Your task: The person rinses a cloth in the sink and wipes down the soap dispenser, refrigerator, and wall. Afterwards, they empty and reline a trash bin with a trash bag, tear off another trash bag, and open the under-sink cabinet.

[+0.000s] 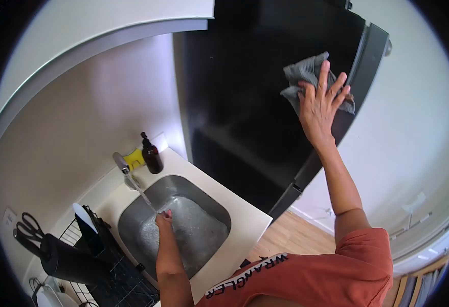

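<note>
My right hand (318,110) presses a grey cloth (306,71) flat against the black refrigerator (245,102). Its fingers are spread over the fabric, and a corner of the cloth shows past them on the right. Down in the metal sink (223,210), my left hand (164,218) is under the stream from the faucet (120,161). Water and foreshortening blur its fingers, so whether they hold anything is hidden. Shallow, rippling water (196,222) covers the sink bottom.
Behind the sink stand a dark pump bottle (153,157) and a yellow sponge (134,158). On the left are a black dish rack (119,281) and a dark holder (63,261) with scissors (29,226). The counter corner (268,220) projects near the refrigerator.
</note>
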### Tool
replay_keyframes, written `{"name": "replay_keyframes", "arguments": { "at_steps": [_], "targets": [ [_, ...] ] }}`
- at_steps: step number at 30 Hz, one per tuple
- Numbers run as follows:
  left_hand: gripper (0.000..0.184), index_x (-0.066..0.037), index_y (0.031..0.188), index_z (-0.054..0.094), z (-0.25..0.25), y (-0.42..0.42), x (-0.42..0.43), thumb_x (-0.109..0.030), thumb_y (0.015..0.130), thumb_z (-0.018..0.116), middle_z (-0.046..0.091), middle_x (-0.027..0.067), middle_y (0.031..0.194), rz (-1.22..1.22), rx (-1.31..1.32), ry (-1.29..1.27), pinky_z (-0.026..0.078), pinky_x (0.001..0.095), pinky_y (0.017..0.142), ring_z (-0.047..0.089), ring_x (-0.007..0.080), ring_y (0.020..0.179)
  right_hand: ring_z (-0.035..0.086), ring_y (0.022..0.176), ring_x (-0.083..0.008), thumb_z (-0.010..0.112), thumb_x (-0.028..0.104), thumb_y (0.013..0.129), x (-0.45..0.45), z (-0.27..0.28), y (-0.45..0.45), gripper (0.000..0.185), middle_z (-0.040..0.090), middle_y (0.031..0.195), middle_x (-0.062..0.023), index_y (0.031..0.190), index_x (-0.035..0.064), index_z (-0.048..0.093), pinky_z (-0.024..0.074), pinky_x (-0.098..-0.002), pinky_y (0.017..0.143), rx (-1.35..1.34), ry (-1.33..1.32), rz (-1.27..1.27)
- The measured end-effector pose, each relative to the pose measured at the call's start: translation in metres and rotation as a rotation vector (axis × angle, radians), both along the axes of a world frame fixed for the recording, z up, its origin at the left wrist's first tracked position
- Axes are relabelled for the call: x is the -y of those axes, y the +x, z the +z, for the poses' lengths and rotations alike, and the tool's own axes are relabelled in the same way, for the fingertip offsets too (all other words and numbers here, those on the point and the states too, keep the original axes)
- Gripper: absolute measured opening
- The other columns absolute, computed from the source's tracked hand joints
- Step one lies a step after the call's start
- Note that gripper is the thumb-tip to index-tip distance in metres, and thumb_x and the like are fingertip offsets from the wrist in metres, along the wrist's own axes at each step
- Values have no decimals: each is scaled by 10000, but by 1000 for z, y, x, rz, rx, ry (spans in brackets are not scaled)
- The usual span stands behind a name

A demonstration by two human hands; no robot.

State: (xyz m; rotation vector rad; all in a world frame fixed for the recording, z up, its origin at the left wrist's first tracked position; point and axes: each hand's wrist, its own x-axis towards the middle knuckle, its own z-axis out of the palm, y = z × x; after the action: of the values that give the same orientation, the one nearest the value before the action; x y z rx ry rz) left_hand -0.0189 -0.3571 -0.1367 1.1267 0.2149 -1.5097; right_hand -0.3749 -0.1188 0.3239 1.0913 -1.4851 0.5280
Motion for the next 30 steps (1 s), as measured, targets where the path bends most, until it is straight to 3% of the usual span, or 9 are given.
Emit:
{"name": "replay_keyframes", "arguments": {
  "at_steps": [3, 7, 10, 13, 17, 20, 26, 27, 30],
  "targets": [
    [137, -1, 996, 455, 3, 6, -12, -8, 869, 403, 434, 123, 894, 52, 12, 77, 560, 372, 651, 509, 269, 774, 74, 1300, -448, 493, 156, 818, 61, 25, 8, 230, 169, 1437, -125, 1023, 100, 581, -14, -623, 990, -81, -30, -16],
    [296, -41, 1172, 475, -34, 18, 5, -147, 906, 401, 468, 184, 1195, 99, -185, 62, 502, 437, 793, 539, 331, 935, 148, 1297, -404, 489, 212, 818, 156, 34, 21, 273, 239, 1412, -99, 1072, 194, 586, 49, -627, 997, -245, 29, 25],
    [172, -45, 991, 520, -31, 14, 9, -149, 866, 467, 536, 128, 942, -6, 121, 37, 490, 375, 655, 565, 244, 747, 202, 1309, -284, 489, 232, 814, 212, 10, 34, 299, 295, 1392, -32, 1096, 212, 584, 89, -572, 1031, -323, 248, -32],
    [108, -49, 811, 566, -18, 9, 5, -150, 825, 534, 605, 72, 689, -80, 388, 57, 479, 314, 516, 590, 157, 560, 455, 1083, -306, 499, 64, 749, 258, -34, 37, 169, 544, 1037, -101, 876, 127, 592, 300, -430, 980, -327, 341, 379],
    [147, -52, 758, 567, 45, 9, -36, -194, 796, 571, 554, 43, 592, -164, 565, 2, 370, 282, 378, 494, 128, 446, 523, 827, -309, 540, 62, 687, 266, -109, 81, 120, 568, 806, -99, 782, 131, 567, 383, -446, 754, 517, 519, 856],
    [253, -57, 669, 567, 60, 8, -27, -264, 815, 576, 509, 25, 523, -7, 672, -229, 288, 270, 307, 404, 113, 370, 504, 878, -279, 531, 56, 690, 269, -142, 103, 156, 552, 858, -89, 797, 151, 594, 369, -403, 742, 394, 441, 877],
    [357, -40, 731, 580, 85, 42, -12, -379, 839, 549, 507, 10, 518, -24, 833, -185, 308, 249, 358, 402, 95, 386, 428, 1101, -206, 568, 23, 628, 247, -25, 109, 324, 472, 1210, -54, 922, 142, 631, 280, -409, 876, -52, -67, 524],
    [387, -42, 743, 584, 90, 43, -9, -413, 843, 536, 514, 9, 531, 19, 758, -228, 321, 239, 382, 411, 93, 404, 308, 1239, -305, 515, 105, 734, 244, -4, 101, 305, 375, 1308, -131, 1022, 49, 599, 182, -531, 989, -97, -25, 368],
    [451, -52, 722, 582, 117, 42, -1, -486, 831, 526, 530, 8, 568, 65, 607, -297, 344, 228, 434, 429, 92, 454, 143, 1292, -411, 461, 159, 793, 279, 5, 53, 498, 200, 1417, -124, 1261, -4, 414, 64, -573, 1030, -219, 92, 23]
  ]
}}
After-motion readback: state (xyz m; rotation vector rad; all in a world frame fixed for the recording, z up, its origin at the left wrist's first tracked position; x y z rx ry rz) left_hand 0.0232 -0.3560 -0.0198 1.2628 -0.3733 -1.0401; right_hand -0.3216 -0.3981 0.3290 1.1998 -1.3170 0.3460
